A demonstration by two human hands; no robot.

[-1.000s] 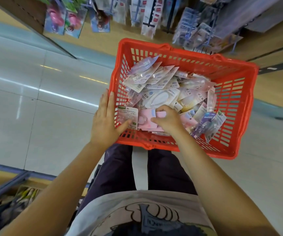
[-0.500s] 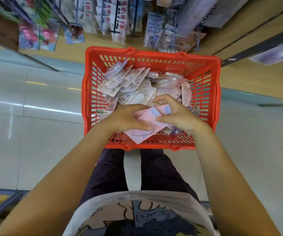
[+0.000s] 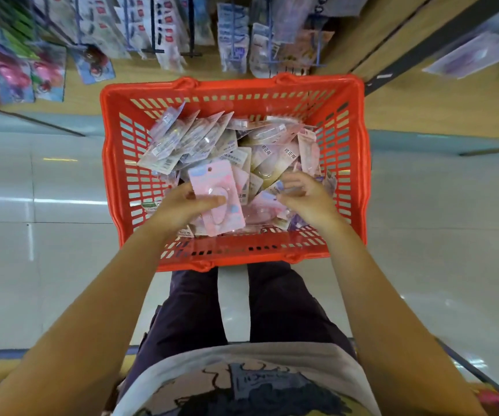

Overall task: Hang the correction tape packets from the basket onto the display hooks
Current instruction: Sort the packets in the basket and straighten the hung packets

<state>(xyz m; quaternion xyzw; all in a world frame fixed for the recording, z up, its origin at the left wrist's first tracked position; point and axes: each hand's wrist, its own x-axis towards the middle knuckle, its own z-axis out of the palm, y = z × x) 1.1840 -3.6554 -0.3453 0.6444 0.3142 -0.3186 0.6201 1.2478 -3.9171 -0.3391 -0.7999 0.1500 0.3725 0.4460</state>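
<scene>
A red plastic basket (image 3: 353, 163) stands on the floor in front of my legs, full of loose correction tape packets (image 3: 200, 139). My left hand (image 3: 179, 205) holds a stack of pink packets (image 3: 215, 190), thumb across the front, over the basket's near left side. To the right, my right hand (image 3: 305, 196) hovers just above the pile with fingers loosely curled and nothing plainly held. The display hooks (image 3: 158, 40) with hanging packets run along the shelf wall beyond the basket.
Pale tiled floor lies on both sides of the basket. A wooden shelf unit (image 3: 437, 109) rises at the back and right. Pink and green carded toys (image 3: 29, 76) hang at the far left. A low rack edge (image 3: 467, 370) sits behind me at the lower right.
The pink packets passed from both hands to my left hand alone, now held upright. My right hand let go and moved right, back over the pile. The view tilted up toward the hooks.
</scene>
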